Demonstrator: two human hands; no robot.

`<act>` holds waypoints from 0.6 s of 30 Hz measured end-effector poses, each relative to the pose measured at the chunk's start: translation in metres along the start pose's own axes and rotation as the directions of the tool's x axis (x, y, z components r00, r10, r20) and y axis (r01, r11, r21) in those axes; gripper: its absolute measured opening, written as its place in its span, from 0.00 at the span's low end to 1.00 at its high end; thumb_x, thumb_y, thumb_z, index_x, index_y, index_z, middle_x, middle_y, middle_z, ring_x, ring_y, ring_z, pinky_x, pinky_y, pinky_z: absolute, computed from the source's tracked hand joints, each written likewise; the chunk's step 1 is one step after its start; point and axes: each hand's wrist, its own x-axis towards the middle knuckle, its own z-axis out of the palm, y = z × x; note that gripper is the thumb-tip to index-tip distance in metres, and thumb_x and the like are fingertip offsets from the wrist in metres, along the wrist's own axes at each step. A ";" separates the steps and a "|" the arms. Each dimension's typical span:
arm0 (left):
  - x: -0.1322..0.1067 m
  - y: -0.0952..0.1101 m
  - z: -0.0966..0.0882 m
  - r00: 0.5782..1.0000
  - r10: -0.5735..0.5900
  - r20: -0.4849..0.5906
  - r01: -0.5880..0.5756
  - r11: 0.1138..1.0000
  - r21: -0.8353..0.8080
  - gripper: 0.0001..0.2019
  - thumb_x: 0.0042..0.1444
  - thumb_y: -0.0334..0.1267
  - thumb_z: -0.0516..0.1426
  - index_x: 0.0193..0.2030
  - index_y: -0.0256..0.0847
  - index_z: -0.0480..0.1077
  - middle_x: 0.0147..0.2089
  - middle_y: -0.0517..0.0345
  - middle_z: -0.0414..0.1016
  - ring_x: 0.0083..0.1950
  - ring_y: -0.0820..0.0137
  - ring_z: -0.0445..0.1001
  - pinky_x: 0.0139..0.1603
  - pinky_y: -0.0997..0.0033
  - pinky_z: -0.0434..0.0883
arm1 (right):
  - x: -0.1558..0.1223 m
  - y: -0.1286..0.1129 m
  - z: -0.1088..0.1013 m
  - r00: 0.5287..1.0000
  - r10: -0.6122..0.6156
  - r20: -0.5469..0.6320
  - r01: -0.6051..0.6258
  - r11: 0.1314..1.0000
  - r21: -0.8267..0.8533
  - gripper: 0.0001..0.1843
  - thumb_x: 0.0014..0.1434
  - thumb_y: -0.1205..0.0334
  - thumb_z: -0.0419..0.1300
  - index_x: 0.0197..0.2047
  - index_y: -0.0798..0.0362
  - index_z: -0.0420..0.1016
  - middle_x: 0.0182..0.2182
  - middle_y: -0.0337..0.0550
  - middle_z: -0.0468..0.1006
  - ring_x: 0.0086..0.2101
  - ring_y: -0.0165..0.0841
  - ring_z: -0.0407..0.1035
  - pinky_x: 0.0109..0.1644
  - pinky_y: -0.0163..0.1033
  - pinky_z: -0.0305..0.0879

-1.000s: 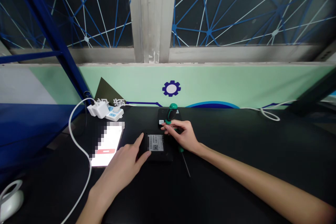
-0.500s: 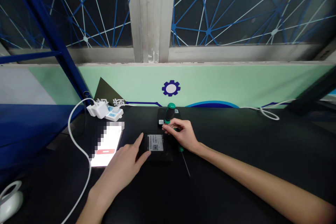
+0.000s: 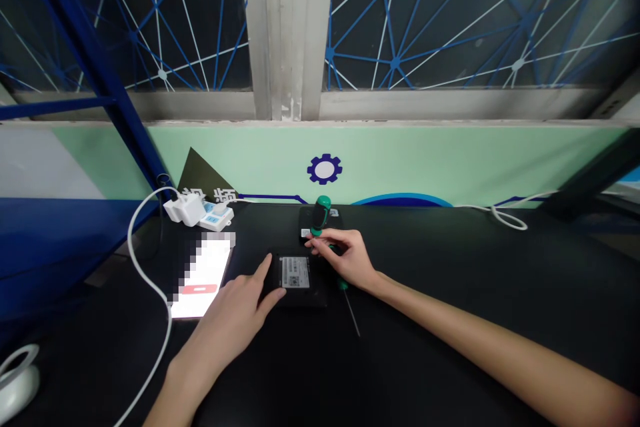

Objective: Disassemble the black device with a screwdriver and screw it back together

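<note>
Two spread fingers of the left hand (image 3: pixel 235 307) touch the left side of the labelled black device (image 3: pixel 296 273) on the table (image 3: pixel 425 240), seemingly steadying it, while the right hand (image 3: pixel 353 260) has fingers clamped on a green-and-black screwdriver (image 3: pixel 321 213), nearly upright by the device's far right corner

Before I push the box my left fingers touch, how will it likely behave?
The box will probably slide rather than roll or tip, since it lies flat. It seems stiff, its label lying smooth. Your left hand, touching it, might hold it back.
</note>
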 end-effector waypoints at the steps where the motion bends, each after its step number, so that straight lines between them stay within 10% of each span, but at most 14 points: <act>1: 0.000 0.000 0.000 1.000 -0.002 0.002 0.002 1.000 -0.003 0.36 0.66 0.60 0.44 0.75 0.46 0.45 0.42 0.50 0.75 0.45 0.55 0.75 0.42 0.61 0.68 | 0.000 0.000 0.000 1.000 0.005 0.002 -0.005 1.000 0.006 0.11 0.63 0.55 0.63 0.40 0.54 0.82 0.32 0.46 0.85 0.28 0.36 0.79 0.35 0.40 0.78; 18: 0.000 0.000 0.000 1.000 -0.013 -0.002 0.013 1.000 -0.006 0.36 0.66 0.59 0.45 0.75 0.47 0.45 0.45 0.49 0.75 0.49 0.53 0.74 0.45 0.59 0.69 | 0.001 0.005 0.002 0.998 0.010 -0.069 -0.010 1.000 0.001 0.09 0.57 0.56 0.69 0.32 0.53 0.79 0.25 0.41 0.80 0.25 0.34 0.75 0.30 0.36 0.74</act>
